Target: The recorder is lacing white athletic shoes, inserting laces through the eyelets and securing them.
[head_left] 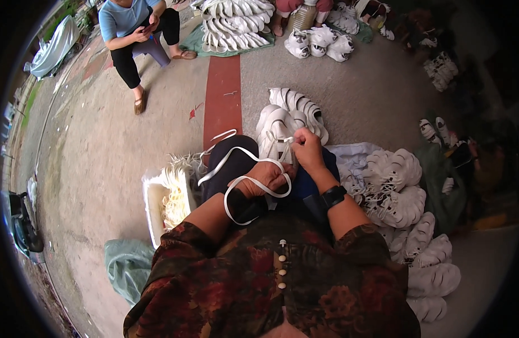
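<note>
A white sneaker point(272, 135) rests between my knees, its lacing area turned toward me. A long white shoelace point(219, 166) loops over my left wrist and trails across my left thigh. Curled against the near end of the shoe is my left hand point(269, 177); its fingertips are partly hidden, and so is whatever they grip. My right hand point(308, 147) is raised at the shoe's right side, thumb and forefinger pinched beside the eyelets on what looks like a piece of the lace. Just beyond the sneaker lies a row of stacked white shoes point(302, 107).
To my left stands a white foam box point(154, 205) full of loose laces, with a green sack point(129, 265) nearby. Piled white sneakers point(403, 197) crowd my right side. Ahead sit a person in a blue shirt point(130, 25) and more stacked shoes point(234, 25).
</note>
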### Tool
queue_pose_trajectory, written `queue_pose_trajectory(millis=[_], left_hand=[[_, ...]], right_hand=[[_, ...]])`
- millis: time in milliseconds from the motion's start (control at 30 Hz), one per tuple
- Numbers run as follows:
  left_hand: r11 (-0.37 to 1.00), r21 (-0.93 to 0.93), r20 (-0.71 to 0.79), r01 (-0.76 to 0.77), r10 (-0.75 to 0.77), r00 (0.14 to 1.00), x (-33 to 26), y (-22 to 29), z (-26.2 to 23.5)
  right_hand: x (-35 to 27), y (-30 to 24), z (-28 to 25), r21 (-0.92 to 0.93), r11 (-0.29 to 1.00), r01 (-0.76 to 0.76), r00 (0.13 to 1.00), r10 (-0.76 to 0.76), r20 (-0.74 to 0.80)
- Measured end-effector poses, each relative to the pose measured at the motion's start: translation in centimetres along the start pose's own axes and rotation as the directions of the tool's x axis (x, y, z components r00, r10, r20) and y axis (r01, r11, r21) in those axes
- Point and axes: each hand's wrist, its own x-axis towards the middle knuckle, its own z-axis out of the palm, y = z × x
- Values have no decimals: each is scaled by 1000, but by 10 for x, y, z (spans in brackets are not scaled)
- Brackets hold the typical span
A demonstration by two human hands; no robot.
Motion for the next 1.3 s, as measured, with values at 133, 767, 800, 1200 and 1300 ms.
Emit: queue_pose_trajectory(millis=[133,767,800,1200,1300], left_hand=[[998,-57,-19,28,-29,999,0,0,1],[923,-218,-7,318,-327,945,14,62,-18],[793,-422,25,440,-474,880,12,71,-16],[999,-22,-281,-24,17,960,-11,107,33],[987,158,-193,-25,55,980,-13,117,23]], right_hand=[[2,0,6,38,996,79,995,-77,-66],[34,-22,17,-538,831,-139,944,274,181],[34,-23,18,-536,833,-135,944,272,185],[21,-15,31,-447,863,-237,971,221,-88],[17,3,25,-354,917,-185,983,172,-68]])
